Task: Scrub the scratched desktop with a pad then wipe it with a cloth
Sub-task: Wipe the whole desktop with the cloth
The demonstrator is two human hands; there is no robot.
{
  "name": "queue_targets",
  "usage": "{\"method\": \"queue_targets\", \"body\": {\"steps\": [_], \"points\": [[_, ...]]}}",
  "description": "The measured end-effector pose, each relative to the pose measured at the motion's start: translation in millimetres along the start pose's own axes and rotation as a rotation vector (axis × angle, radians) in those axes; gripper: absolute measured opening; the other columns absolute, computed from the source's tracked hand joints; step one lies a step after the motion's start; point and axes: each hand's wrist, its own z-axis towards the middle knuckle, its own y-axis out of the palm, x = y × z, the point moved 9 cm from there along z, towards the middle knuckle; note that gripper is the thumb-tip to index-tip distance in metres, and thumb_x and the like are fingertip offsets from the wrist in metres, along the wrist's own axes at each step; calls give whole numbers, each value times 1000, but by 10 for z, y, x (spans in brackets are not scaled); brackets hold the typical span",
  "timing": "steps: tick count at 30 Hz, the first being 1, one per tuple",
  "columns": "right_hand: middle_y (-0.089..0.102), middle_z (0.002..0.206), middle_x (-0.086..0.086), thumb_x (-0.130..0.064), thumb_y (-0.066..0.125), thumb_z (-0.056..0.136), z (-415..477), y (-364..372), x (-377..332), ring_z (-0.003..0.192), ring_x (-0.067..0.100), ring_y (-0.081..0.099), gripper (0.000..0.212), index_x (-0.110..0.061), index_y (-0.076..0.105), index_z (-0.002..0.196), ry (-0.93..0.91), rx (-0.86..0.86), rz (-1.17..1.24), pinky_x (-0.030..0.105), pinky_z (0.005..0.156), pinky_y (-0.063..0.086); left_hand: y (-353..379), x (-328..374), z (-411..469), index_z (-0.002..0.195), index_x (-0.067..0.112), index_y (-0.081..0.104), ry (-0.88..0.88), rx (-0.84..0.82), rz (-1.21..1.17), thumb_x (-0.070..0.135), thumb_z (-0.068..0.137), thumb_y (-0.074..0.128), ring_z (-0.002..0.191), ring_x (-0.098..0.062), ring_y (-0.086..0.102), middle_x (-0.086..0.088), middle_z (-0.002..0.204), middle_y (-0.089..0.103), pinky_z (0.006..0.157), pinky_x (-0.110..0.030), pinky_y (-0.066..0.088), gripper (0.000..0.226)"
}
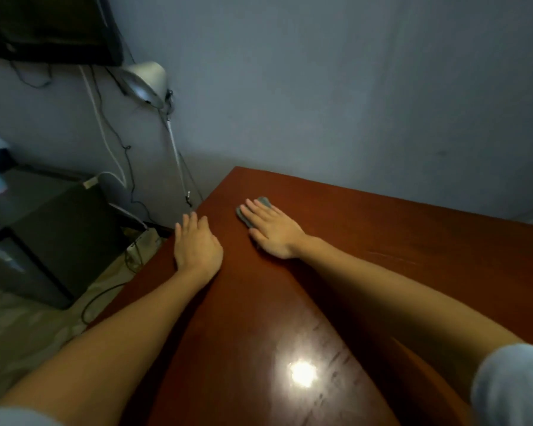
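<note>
Where the reddish-brown desktop [382,235] narrows toward its far left corner, both hands lie on it; items as follows.

- Right hand [273,232]: palm down, fingers straight and together, pressing a grey pad [243,216] against the desktop; no finger curls round it.
- Grey pad: under the right fingers, near the desktop's far left corner, its edges showing past the fingertips and beside the hand.
- Left hand [197,244]: palm down at the desktop's left edge, fingers extended, holding nothing, apart from the pad.
- Scratches [391,259]: pale streaks on the desktop, right of the right forearm.
- Glare [302,373]: bright spot on the desktop's near part, short dark marks beside it.
- Desk lamp [145,79]: white, left of the desktop, by the wall, among hanging cables [105,124].
- Dark cabinet [68,235]: on the floor, left of the desktop.
</note>
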Motion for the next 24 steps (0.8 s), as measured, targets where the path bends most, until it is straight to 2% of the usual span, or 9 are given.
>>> {"method": "queue_targets", "body": {"steps": [3, 5, 10, 17, 24], "points": [[-1, 160, 5, -33, 21, 103, -230, 41, -351, 148, 15, -3, 55, -17, 3, 153, -77, -15, -11, 29, 117, -5, -199, -140, -250, 150, 8, 26, 154, -31, 30, 11, 97, 35, 147, -21, 11, -8, 158, 19, 119, -32, 3, 53], [-1, 160, 4, -35, 21, 103, -387, 71, -624, 148, 15, -3, 56, -18, 3, 153, -136, -20, -2, 27, 116, -6, -366, -307, -433, 150, 10, 26, 195, -52, 31, 11, 98, 35, 147, -19, 11, -6, 159, 18, 118, -30, 2, 53], [2, 161, 2, -42, 14, 92, -927, 137, -1348, 148, 14, -2, 65, -19, 4, 153, -288, -43, 21, 27, 116, -6, -637, -738, -952, 149, 10, 28, 165, -75, 7, 12, 100, 35, 147, -19, 13, -8, 158, 21, 119, -32, 7, 50], [15, 159, 5, -36, 24, 95, -1866, 179, -2421, 147, 16, 6, 61, -15, 16, 152, -547, -35, 159, 34, 120, 1, -835, -675, -1367, 148, 9, 29, 206, -36, -53, 10, 101, 35, 147, -18, 14, -7, 157, 23, 121, -32, 8, 48], [12, 160, 5, -24, 42, 93, -2439, 211, -2766, 148, 15, 2, 66, -14, 15, 152, -633, -37, 182, 35, 121, 0, -760, -529, -1670, 149, 10, 29, 209, -51, -100, 10, 101, 35, 147, -17, 14, -6, 157, 23, 120, -30, 8, 48]]}}
